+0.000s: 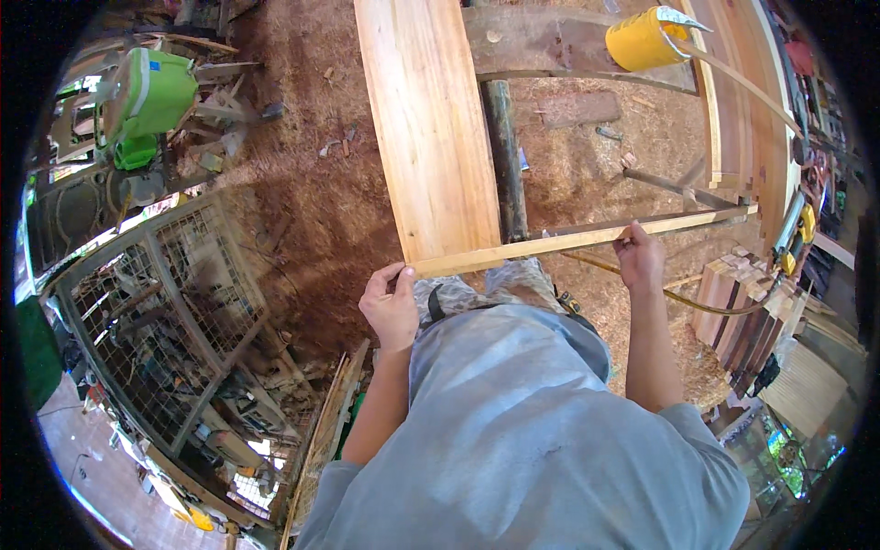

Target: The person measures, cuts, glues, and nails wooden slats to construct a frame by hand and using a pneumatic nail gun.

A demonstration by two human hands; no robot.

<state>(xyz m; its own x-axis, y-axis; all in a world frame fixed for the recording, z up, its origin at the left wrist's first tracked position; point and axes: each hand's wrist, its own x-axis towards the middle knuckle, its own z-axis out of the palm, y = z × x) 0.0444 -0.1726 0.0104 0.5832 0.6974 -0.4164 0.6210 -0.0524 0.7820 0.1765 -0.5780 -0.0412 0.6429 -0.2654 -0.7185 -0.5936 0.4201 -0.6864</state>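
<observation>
Pinching strip (550, 245): left hand (389, 304), right hand (641, 259). It's crossing board (431, 137) near-end (seemingly still aligning; no fixing showing).

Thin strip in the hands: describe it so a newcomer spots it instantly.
Find the wide board coming down from the picture's top. At its near end, the strip reaches rightward from the left hand past the right hand. Unlike the board, it's slim and runs crosswise.

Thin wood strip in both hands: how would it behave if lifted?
The strip is probably light, being so slender. It's likely fairly stiff: no obvious sag shows. Lifted only by the left hand, at one end, it may tip.
</observation>
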